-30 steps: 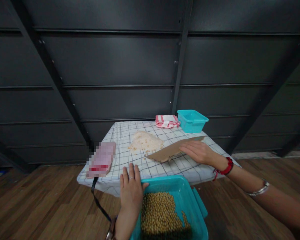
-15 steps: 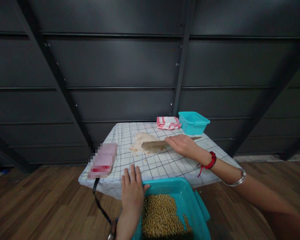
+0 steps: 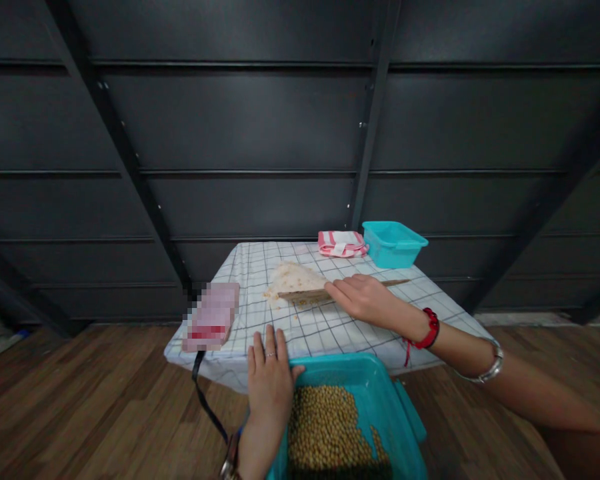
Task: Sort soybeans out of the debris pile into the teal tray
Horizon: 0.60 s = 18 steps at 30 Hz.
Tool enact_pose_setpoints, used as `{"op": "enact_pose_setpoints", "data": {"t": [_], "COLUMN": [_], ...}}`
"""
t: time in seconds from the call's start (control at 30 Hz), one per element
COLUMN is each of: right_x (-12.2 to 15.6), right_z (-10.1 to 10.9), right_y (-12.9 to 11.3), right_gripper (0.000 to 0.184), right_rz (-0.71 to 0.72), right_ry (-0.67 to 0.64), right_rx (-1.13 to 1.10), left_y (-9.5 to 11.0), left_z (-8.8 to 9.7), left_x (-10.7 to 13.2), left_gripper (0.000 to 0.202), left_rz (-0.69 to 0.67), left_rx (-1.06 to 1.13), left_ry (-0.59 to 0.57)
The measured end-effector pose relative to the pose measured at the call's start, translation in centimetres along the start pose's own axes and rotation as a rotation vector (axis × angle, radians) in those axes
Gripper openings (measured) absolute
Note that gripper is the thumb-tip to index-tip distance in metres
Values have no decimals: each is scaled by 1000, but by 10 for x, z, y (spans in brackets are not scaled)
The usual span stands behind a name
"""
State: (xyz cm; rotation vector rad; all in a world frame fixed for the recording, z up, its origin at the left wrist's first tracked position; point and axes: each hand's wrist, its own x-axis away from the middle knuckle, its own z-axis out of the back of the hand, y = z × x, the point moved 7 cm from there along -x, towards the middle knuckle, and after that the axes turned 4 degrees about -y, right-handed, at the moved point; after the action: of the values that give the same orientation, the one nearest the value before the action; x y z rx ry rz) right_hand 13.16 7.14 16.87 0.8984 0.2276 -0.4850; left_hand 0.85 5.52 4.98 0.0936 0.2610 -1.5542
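Observation:
My right hand (image 3: 363, 299) grips a long, thin, flat strip that looks like wood (image 3: 300, 295). The strip stands on edge against the near side of a whitish, grain-like heap (image 3: 296, 275), with a few yellowish beans scattered around it. Part of the strip is hidden under my fingers, and its tapered end sticks out to the right. My left hand (image 3: 270, 377) lies flat, fingers stretched, across the table's front edge, its thumb at the rim of a teal tub (image 3: 375, 373). Round yellowish beans (image 3: 325, 427) fill much of that tub.
A checked cloth (image 3: 260, 257) covers the table. At the back are a folded red-and-white towel (image 3: 341, 244) and a smaller turquoise basket (image 3: 394, 247). A pinkish, pixelated flat item (image 3: 214, 313) lies at the left edge, near a black strap (image 3: 205, 400). A dark panelled wall stands behind.
The strip in my right hand has shifted slightly left and down, lying more level along the heap's near side. My left hand stays flat at the edge. The whole view has shifted a little.

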Motion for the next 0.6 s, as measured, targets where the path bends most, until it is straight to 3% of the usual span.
{"op": "enact_pose_setpoints", "data": {"t": [0.2,0.47,0.6], "right_x": [7,-5,0], "right_z": [11,2,10], "right_y": [2,-3,-5], "right_gripper": [20,21,21], "right_rz": [-10,-12,13], "right_ry": [14,30,6], "right_rx": [3,14,5], "left_y": [0,0,0], "left_z": [0,-3,-2], "left_x": [1,1,1], "left_gripper": [58,59,59], "left_rz": [-4,-5,-5], "left_rx": [16,9,-1], "left_ry": [30,41,28]}}
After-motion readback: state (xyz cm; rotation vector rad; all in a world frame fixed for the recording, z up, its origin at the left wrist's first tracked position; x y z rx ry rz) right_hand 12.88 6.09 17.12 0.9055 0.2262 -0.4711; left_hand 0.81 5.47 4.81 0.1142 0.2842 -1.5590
